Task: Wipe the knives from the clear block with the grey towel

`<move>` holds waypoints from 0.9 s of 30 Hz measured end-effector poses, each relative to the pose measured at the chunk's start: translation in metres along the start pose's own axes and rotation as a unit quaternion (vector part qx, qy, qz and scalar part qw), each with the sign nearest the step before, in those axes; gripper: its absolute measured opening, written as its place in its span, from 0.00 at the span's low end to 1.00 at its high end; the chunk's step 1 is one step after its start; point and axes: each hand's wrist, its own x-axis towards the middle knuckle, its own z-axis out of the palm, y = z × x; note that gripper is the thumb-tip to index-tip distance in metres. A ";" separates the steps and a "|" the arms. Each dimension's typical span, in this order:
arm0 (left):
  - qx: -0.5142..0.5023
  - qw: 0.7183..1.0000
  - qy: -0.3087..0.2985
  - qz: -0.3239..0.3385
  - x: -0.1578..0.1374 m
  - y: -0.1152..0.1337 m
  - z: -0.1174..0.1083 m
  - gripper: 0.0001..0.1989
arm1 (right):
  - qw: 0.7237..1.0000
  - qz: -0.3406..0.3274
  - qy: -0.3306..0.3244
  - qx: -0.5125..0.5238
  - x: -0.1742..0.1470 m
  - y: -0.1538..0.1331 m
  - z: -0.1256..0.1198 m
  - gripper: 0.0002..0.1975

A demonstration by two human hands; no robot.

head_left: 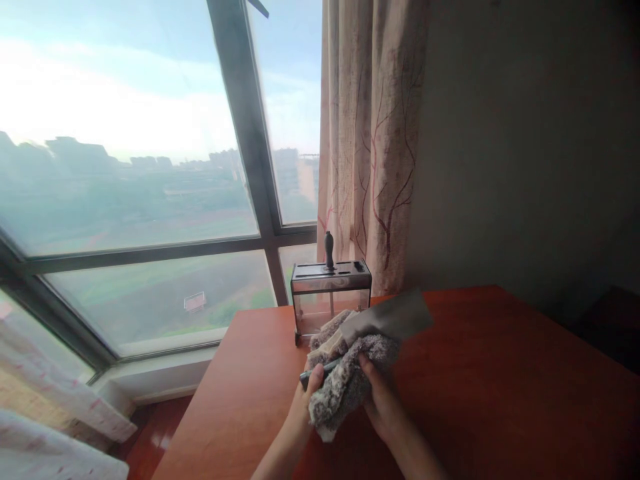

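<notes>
My left hand is closed around the dark handle of a kitchen knife, a cleaver with a broad grey blade that points to the upper right. A fluffy grey and cream cloth is bunched round the knife near the handle and the lower blade. My right hand grips that cloth, thumb on top, its other fingers mostly hidden beneath. Just behind the cloth stands a knife block with clear sides, a dark slotted top and one black handle sticking up from it.
The reddish-brown wooden table lies under my hands. Beyond its left and far edges are a large window with a dark frame and a patterned curtain. A grey wall is at the right. Another curtain hangs lower left.
</notes>
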 end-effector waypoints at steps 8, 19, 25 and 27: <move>-0.004 0.999 -0.039 -0.021 -0.005 0.016 -0.003 0.30 | 0.998 0.028 0.025 0.045 0.011 -0.012 -0.010 0.21; 0.022 0.999 -0.003 -0.043 0.000 0.015 -0.014 0.31 | 0.982 -0.107 0.123 0.094 0.027 -0.073 -0.045 0.21; 0.022 0.999 0.017 -0.041 -0.001 0.006 -0.010 0.29 | 0.982 -0.085 0.114 0.122 0.026 -0.063 -0.041 0.21; 0.029 0.999 0.012 -0.038 -0.001 0.004 -0.010 0.31 | 0.985 -0.072 0.105 0.116 0.025 -0.056 -0.037 0.22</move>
